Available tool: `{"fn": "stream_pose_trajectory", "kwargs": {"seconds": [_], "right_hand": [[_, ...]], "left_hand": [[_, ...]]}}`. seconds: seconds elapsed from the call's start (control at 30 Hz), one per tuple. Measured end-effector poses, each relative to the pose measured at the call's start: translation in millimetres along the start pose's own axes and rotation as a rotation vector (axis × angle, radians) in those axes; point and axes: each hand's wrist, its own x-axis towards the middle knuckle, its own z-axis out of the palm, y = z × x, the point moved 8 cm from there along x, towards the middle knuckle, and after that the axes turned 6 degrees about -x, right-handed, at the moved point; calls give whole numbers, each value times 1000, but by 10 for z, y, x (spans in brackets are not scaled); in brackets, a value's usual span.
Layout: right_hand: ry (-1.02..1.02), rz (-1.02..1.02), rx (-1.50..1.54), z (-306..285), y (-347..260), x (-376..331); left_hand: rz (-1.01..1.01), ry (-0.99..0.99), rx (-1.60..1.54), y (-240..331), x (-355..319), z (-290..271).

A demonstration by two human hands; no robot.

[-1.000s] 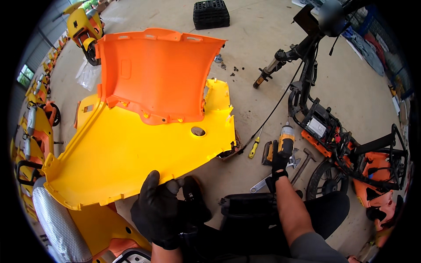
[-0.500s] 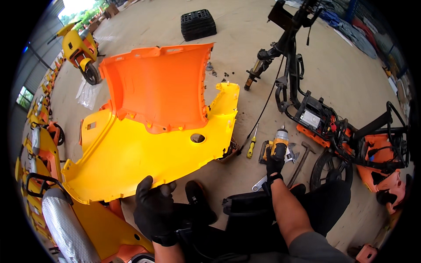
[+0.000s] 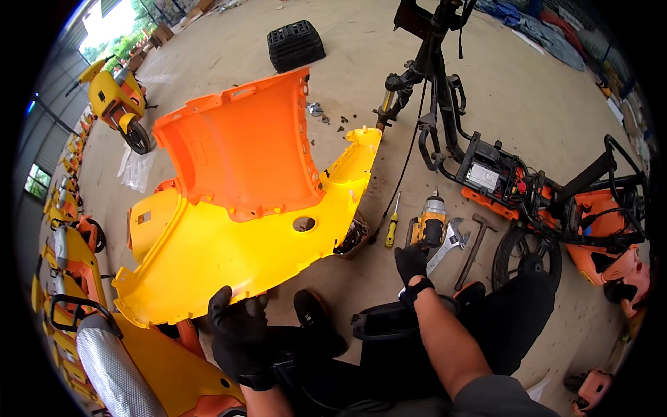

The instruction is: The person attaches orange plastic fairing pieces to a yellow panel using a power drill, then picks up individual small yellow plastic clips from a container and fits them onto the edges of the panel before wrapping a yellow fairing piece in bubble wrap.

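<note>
My left hand [image 3: 240, 333], in a black glove, grips the near edge of a large yellow plastic body panel [image 3: 236, 254], thumb above and fingers curled at the rim. A curved orange panel [image 3: 243, 149] stands up from the yellow panel's far side and appears joined to it. Just below a yellow-and-black cordless impact driver [image 3: 433, 221] on the floor is my gloved right hand [image 3: 411, 264], its fingers curled in and nothing visible in them. An adjustable wrench [image 3: 450, 241] lies right of the driver, with a hammer [image 3: 475, 251] beyond it and a yellow-handled screwdriver [image 3: 392, 228] to the left.
A stripped scooter frame [image 3: 479, 170] occupies the right side. A black crate [image 3: 297, 46] stands at the back, near small loose parts [image 3: 342, 125]. A yellow scooter [image 3: 118, 97] is parked far left. Nearer sits another with a silver-wrapped seat [image 3: 111, 365]. My legs and a black part are below.
My right hand has let go of the impact driver and moved left and slightly down from it. The held panel has tilted a little. The whole view has shifted slightly.
</note>
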Motion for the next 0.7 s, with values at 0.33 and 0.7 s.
{"fn": "stream_pose_trajectory", "kwargs": {"seconds": [0.33,0.7], "right_hand": [[-702,319,1254,-716,-1265,178],[-1032,217,1709,-1296,-2107,-67]], "left_hand": [[-192,-38,-167,-152,35,-63],[306,-7,390,-67,-3,-127]]}}
